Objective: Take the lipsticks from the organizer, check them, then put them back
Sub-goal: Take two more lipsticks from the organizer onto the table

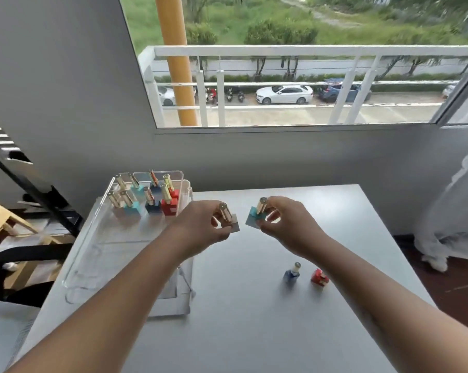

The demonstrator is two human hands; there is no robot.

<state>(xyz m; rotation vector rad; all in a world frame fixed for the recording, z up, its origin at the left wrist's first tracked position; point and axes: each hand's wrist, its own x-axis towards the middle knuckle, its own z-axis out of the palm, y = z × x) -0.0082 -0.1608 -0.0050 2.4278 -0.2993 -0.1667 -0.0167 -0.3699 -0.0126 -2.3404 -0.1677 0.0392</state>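
Lipsticks are under inspection: left hand (204,224) fingers pinch a beige-based one (228,219), right hand (284,224) a teal-based one (258,214), above the table (254,332) right of the organizer (125,238); next, judged, return both to vacant slots.

Light: bright, even daylight from the window (294,76) ahead.
Shadows: soft and faint on the table (254,305), short ones beside the two standing lipsticks.
Glare: pale sheen on the clear organizer (93,265).
Blur: upper right foliage smeared; hands slightly soft.
Distortion: wide-angle bending of the window frame and wall edges.
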